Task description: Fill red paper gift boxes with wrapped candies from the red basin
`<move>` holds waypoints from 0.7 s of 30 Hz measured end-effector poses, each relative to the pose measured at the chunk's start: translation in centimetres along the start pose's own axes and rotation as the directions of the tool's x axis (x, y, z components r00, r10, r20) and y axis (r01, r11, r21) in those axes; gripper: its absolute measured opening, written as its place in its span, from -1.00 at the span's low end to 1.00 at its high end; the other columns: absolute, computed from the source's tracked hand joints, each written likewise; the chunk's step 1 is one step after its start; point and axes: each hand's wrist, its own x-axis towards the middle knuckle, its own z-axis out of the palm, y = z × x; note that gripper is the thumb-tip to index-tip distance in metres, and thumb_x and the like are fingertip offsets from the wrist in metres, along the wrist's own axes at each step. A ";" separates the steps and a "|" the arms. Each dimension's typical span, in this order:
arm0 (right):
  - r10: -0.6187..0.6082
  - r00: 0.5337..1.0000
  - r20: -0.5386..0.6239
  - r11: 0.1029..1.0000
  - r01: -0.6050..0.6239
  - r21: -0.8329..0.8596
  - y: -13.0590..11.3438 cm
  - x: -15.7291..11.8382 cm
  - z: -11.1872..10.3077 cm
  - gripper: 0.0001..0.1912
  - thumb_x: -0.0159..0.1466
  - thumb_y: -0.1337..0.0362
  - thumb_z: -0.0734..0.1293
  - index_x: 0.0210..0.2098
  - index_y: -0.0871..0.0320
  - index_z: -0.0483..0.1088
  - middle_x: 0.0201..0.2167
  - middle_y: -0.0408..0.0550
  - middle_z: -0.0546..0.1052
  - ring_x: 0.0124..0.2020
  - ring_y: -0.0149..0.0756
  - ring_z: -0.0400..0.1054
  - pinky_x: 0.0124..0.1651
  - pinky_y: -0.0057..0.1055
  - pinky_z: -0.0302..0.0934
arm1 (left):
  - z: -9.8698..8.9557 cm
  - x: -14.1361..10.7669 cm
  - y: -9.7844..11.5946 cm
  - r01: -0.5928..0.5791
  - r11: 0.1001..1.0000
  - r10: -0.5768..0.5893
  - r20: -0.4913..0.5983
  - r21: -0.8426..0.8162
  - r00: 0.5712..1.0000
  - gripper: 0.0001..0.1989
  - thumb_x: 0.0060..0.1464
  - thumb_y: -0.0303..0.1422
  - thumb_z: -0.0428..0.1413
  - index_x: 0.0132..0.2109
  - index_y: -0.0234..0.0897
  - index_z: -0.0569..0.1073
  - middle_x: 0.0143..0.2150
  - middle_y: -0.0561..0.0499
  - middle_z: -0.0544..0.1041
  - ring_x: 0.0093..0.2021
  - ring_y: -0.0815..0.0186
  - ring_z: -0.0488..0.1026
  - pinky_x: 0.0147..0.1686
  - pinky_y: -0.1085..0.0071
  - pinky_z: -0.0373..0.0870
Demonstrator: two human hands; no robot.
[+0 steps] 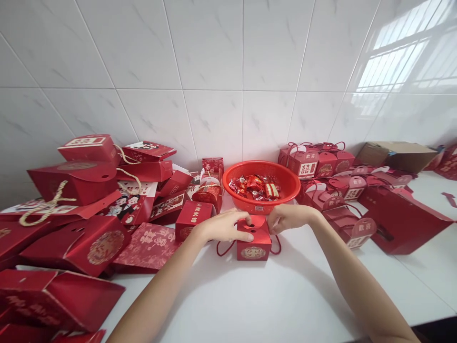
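A small red gift box (253, 248) with a gold emblem on its front stands on the white table before me. Its top flaps (257, 224) are folded inward, and a dark hole shows in them. A red cord (225, 250) loops out at both sides. My left hand (226, 226) grips the box from the left, thumb on the top and fingers over the far edge. My right hand (288, 218) is curled against the upper right edge; its fingertips are partly hidden. Just behind, a red plastic basket (232, 194) holds several wrapped sweets (255, 183).
Many red gift boxes (103, 245) are piled on the left. More handled boxes (352, 224) stand in rows on the right, beside a large red bag (407, 219) and a brown cardboard box (396, 152). A tiled wall (214, 62) rises behind.
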 end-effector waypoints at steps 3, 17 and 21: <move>-0.071 0.997 0.030 0.990 0.067 0.124 1.2 0.6 0.3 -0.72 0.15 0.10 0.43 -0.38 0.24 0.57 -0.39 -0.04 0.58 -0.29 -0.30 0.43 -0.16 -0.43 0.28 | 0.1 0.0 0.0 0.008 1.000 -0.008 -0.005 0.002 1.000 -0.54 0.03 0.00 0.18 0.01 -0.12 0.50 -0.03 -0.05 0.48 -0.04 0.10 0.44 -0.06 0.34 0.34; -0.057 0.896 -0.440 0.702 0.350 0.621 -3.3 -2.1 -0.4 -0.69 0.10 0.20 0.54 -0.22 0.20 0.49 -0.39 -0.10 0.56 -0.33 -0.34 0.46 -0.14 -0.36 0.33 | 0.0 -2.0 2.6 -0.265 0.662 0.106 -0.263 -0.701 0.959 -0.26 0.07 -0.22 0.26 0.35 -0.16 0.20 0.23 -0.21 0.40 0.07 0.09 0.49 0.07 0.18 0.41; -0.057 0.857 -0.512 0.746 0.378 0.548 -4.7 -1.5 0.5 -0.71 0.13 0.19 0.50 -0.23 0.17 0.44 -0.34 -0.09 0.55 -0.26 -0.30 0.45 -0.11 -0.32 0.33 | -0.3 -2.5 3.1 -0.380 0.497 0.203 -0.321 -0.781 0.925 -0.35 0.13 -0.17 0.24 0.32 -0.11 0.27 0.45 -0.15 0.11 0.37 -0.05 0.17 0.26 0.08 0.24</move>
